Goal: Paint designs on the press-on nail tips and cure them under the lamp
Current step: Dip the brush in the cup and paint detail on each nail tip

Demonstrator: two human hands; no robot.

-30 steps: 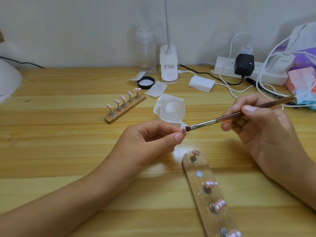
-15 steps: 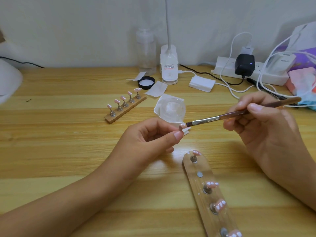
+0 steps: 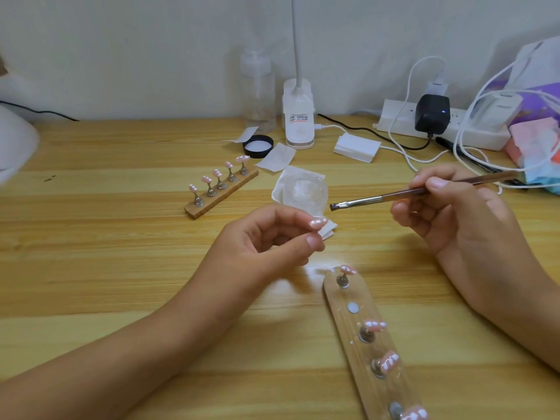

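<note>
At the left edge sat a white dome (image 3: 15,147), probably the lamp. Five painted tips stood on the far stand (image 3: 221,194). The left hand (image 3: 266,247) pinched a dotted nail tip (image 3: 318,222). The near stand (image 3: 348,328) carried four tips and one vacant spot (image 3: 352,307). The brush (image 3: 378,199), clamped in the right hand (image 3: 454,222), hovered just apart. Curing looked yet to come.

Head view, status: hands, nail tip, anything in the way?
Left hand holds nail tip at its fingertips. Right hand grips brush, bristles apart from the tip. Nothing between them.
</note>
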